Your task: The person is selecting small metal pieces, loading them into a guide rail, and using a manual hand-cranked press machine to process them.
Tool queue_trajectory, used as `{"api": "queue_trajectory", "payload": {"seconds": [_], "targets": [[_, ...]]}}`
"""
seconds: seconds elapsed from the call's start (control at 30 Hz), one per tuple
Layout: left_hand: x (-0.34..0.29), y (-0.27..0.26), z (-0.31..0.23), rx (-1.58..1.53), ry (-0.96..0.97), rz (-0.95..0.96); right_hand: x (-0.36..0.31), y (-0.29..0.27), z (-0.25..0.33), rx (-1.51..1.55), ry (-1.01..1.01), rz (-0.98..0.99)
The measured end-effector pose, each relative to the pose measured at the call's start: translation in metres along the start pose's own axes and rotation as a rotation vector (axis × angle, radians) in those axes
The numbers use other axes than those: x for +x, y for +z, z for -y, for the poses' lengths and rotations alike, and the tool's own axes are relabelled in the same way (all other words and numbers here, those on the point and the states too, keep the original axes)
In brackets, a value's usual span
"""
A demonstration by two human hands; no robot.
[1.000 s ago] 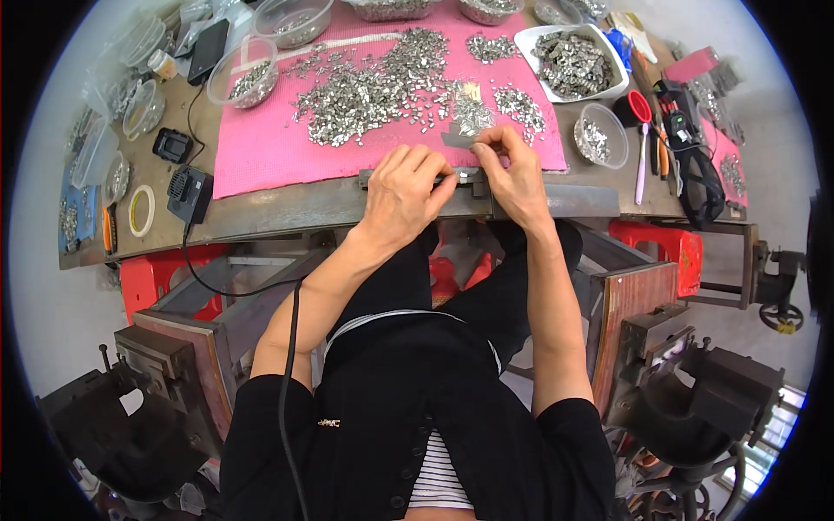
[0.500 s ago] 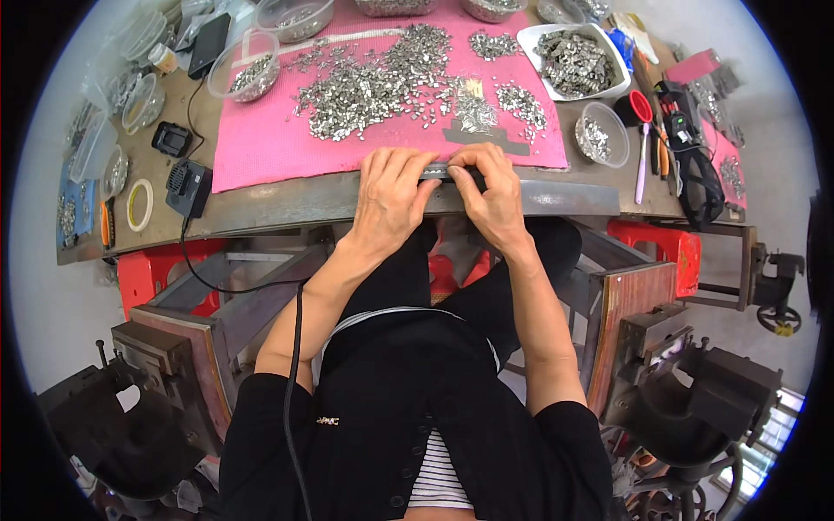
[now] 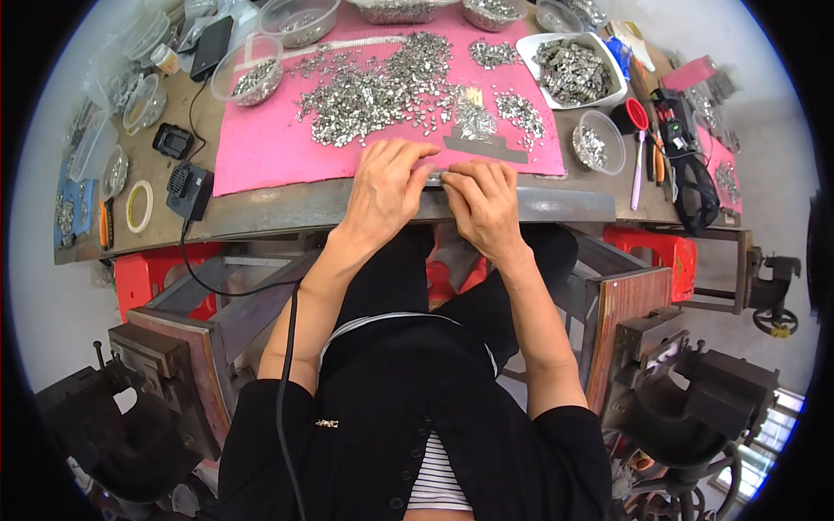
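At the worktop edge, the left hand curls beside a small metal part. The right hand is at its other side; whether either grip holds it, I cannot tell. Behind this hand lies a grey strip; farther right, a white tray.

Hands before mat, metal pieces on it, tray right, tape roll left

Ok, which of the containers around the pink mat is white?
The squarish tray at the far right of the pink mat; the round tub nearer the person is see-through, as are the others.
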State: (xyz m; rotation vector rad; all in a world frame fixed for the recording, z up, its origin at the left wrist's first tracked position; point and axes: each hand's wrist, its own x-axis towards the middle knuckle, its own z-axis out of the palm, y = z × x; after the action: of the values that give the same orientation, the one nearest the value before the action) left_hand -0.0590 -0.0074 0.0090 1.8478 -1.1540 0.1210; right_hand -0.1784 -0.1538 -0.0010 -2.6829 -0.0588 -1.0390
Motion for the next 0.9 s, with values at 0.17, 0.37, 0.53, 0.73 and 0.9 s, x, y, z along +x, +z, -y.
{"api": "queue_trajectory", "payload": {"seconds": [0.17, 0.37, 0.53, 0.73, 0.9], "targets": [[0.039, 0.024, 0.013, 0.116, 0.089, -0.016, -0.008, -0.006, -0.006, 0.305, 0.219, -0.059], [0.062, 0.040, 0.026, 0.295, 0.198, 0.080, -0.014, -0.016, -0.026, 0.255, 0.381, -0.123], [0.057, 0.035, 0.025, 0.330, 0.208, 0.171, 0.005, -0.010, -0.052, -0.002, 0.250, 0.044], [0.045, 0.016, 0.026, 0.264, 0.121, 0.199, 0.011, -0.017, -0.054, -0.055, 0.224, 0.189], [0.057, 0.011, 0.023, 0.244, 0.092, 0.202, 0.003, -0.021, -0.060, 0.069, 0.282, 0.189]]}}
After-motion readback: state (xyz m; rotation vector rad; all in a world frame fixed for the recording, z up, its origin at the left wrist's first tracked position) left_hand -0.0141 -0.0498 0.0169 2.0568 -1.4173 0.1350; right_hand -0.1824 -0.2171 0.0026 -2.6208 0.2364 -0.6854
